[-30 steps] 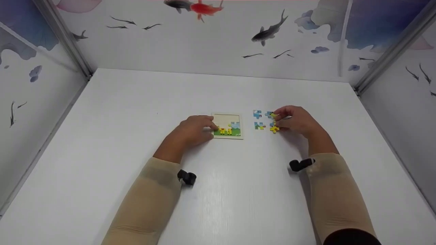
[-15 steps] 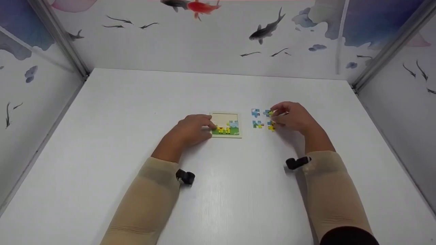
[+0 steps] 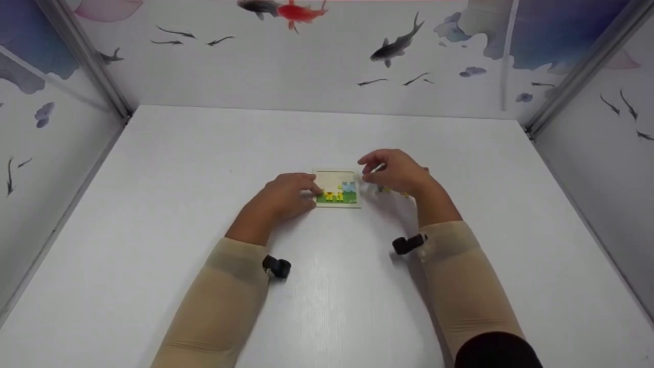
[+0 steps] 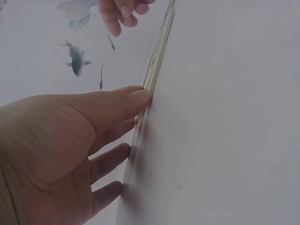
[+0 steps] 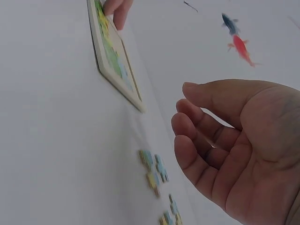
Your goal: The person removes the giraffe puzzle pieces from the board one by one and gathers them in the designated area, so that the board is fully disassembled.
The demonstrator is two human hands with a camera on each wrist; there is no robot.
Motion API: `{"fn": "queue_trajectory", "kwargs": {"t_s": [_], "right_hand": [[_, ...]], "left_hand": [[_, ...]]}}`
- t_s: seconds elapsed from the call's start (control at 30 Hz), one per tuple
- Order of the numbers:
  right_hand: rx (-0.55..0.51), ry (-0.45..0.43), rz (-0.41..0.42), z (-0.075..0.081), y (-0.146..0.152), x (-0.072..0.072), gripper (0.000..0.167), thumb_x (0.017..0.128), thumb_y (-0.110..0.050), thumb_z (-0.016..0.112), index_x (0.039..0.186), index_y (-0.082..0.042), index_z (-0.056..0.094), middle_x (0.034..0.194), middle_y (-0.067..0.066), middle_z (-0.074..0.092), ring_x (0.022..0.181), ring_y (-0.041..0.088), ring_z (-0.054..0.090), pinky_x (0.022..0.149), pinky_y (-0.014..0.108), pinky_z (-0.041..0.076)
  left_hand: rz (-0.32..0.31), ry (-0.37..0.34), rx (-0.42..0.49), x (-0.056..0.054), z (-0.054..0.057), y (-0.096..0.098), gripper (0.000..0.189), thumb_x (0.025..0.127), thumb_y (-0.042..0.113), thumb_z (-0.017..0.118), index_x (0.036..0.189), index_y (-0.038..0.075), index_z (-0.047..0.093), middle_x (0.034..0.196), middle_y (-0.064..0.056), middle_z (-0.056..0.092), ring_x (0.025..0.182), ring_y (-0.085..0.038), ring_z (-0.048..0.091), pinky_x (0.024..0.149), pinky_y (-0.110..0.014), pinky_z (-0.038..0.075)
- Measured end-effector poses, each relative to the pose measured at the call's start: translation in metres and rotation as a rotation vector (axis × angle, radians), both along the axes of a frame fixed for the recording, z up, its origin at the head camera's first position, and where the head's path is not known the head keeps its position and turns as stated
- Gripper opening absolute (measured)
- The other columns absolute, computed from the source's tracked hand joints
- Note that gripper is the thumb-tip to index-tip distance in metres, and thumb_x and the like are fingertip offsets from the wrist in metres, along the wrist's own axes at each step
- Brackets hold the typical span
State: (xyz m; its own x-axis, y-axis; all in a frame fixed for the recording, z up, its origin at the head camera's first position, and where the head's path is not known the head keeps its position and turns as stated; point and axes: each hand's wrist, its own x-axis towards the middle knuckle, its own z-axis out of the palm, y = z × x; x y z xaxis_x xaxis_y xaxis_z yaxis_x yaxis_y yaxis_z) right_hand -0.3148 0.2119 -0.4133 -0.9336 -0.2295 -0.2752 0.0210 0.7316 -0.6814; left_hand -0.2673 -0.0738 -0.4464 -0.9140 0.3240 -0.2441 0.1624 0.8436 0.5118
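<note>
while the thumb and fingers of the left hand (image 3: 290, 197) hold the left side of the puzzle board (image 3: 329, 179), bent fingers of the right hand (image 3: 397, 168) hang in the air just past the board's right side. the right thumb stands a little apart from the fingertips, with a gap between, and the wrist camera shows nothing pinched there.

the puzzle board lies flat on the white table (image 3: 306, 301), near the middle. the bottom and right side of it have a yellow, green and blue picture (image 3: 349, 196), and the rest shows bare pale wood. loose pieces (image 5: 147, 160), blue and yellow, lie on the table to the right of the board, partly hidden under the right hand from above.

both arms wear tan sleeves (image 3: 217, 301), and a small black camera (image 3: 278, 267) sits at each wrist. at the back is a white wall (image 3: 306, 76) with a red fish (image 3: 302, 13) and dark fish (image 3: 396, 47) on it. gray metal poles (image 3: 94, 64) stand at the corners.
</note>
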Motion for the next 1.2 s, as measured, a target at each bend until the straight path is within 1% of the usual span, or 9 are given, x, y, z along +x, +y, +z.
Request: {"fn": "queue_trajectory", "kwargs": {"t_s": [0.1, 0.13, 0.2, 0.4, 0.53, 0.7, 0.9, 1.2], "right_hand": [[-0.02, 0.017, 0.052, -0.001, -0.015, -0.001, 0.04, 0.098, -0.024, 0.078, 0.138, -0.023, 0.07, 0.122, -0.001, 0.071, 0.112, 0.022, 0.067, 0.102, 0.05, 0.058], [-0.032, 0.015, 0.067, -0.002, -0.018, -0.002, 0.041, 0.098, -0.023, 0.078, 0.138, -0.022, 0.07, 0.122, 0.0, 0.071, 0.111, 0.023, 0.068, 0.094, 0.044, 0.062], [-0.034, 0.008, 0.073, -0.003, -0.023, -0.002, 0.041, 0.098, -0.023, 0.079, 0.139, -0.023, 0.07, 0.122, 0.0, 0.071, 0.111, 0.023, 0.068, 0.093, 0.041, 0.062], [-0.032, 0.008, 0.073, -0.012, -0.025, -0.002, 0.038, 0.098, -0.024, 0.079, 0.136, -0.024, 0.072, 0.123, -0.001, 0.072, 0.116, 0.022, 0.066, 0.096, 0.039, 0.06], [-0.031, -0.005, 0.102, -0.019, -0.025, -0.003, 0.036, 0.098, -0.022, 0.077, 0.134, -0.025, 0.073, 0.127, -0.001, 0.072, 0.119, 0.023, 0.065, 0.099, 0.041, 0.058], [0.014, -0.017, 0.128, -0.025, -0.028, -0.004, 0.038, 0.096, -0.018, 0.079, 0.133, -0.028, 0.074, 0.127, -0.002, 0.071, 0.119, 0.023, 0.062, 0.105, 0.042, 0.055], [0.081, -0.025, 0.164, -0.026, -0.034, -0.001, 0.043, 0.094, -0.014, 0.08, 0.133, -0.029, 0.072, 0.127, 0.001, 0.067, 0.12, 0.024, 0.058, 0.109, 0.044, 0.052], [0.084, -0.015, 0.171, -0.025, -0.038, 0.002, 0.044, 0.093, -0.01, 0.08, 0.133, -0.027, 0.073, 0.127, 0.002, 0.067, 0.119, 0.025, 0.058, 0.11, 0.046, 0.052]], "left_hand": [[0.003, -0.004, 0.004, 0.0, 0.0, -0.001, 0.035, 0.104, 0.028, 0.066, 0.138, 0.034, 0.074, 0.171, 0.011, 0.043, 0.165, -0.024, 0.029, 0.135, -0.056, 0.024], [0.005, -0.008, 0.005, 0.0, 0.001, 0.0, 0.035, 0.104, 0.028, 0.066, 0.137, 0.034, 0.074, 0.171, 0.011, 0.043, 0.165, -0.024, 0.029, 0.135, -0.056, 0.025], [0.004, -0.013, 0.007, 0.0, 0.002, -0.001, 0.035, 0.104, 0.029, 0.066, 0.138, 0.034, 0.074, 0.171, 0.011, 0.043, 0.165, -0.024, 0.029, 0.135, -0.057, 0.025], [0.002, -0.015, 0.008, 0.001, 0.002, -0.001, 0.035, 0.105, 0.029, 0.065, 0.138, 0.035, 0.073, 0.171, 0.012, 0.043, 0.165, -0.024, 0.029, 0.134, -0.058, 0.025], [-0.023, 0.01, 0.01, 0.001, 0.001, -0.002, 0.035, 0.105, 0.027, 0.064, 0.138, 0.033, 0.074, 0.171, 0.01, 0.044, 0.165, -0.025, 0.031, 0.134, -0.055, 0.027], [-0.039, 0.03, 0.0, -0.001, -0.002, -0.002, 0.034, 0.105, 0.027, 0.064, 0.137, 0.034, 0.073, 0.17, 0.011, 0.044, 0.164, -0.023, 0.031, 0.134, -0.052, 0.028], [-0.04, 0.031, -0.013, -0.002, -0.003, -0.002, 0.034, 0.105, 0.029, 0.065, 0.138, 0.034, 0.072, 0.17, 0.011, 0.044, 0.165, -0.023, 0.031, 0.135, -0.052, 0.027], [-0.048, 0.031, -0.015, -0.002, -0.003, -0.003, 0.034, 0.105, 0.029, 0.065, 0.139, 0.033, 0.072, 0.171, 0.01, 0.044, 0.165, -0.022, 0.031, 0.135, -0.051, 0.027]]}}
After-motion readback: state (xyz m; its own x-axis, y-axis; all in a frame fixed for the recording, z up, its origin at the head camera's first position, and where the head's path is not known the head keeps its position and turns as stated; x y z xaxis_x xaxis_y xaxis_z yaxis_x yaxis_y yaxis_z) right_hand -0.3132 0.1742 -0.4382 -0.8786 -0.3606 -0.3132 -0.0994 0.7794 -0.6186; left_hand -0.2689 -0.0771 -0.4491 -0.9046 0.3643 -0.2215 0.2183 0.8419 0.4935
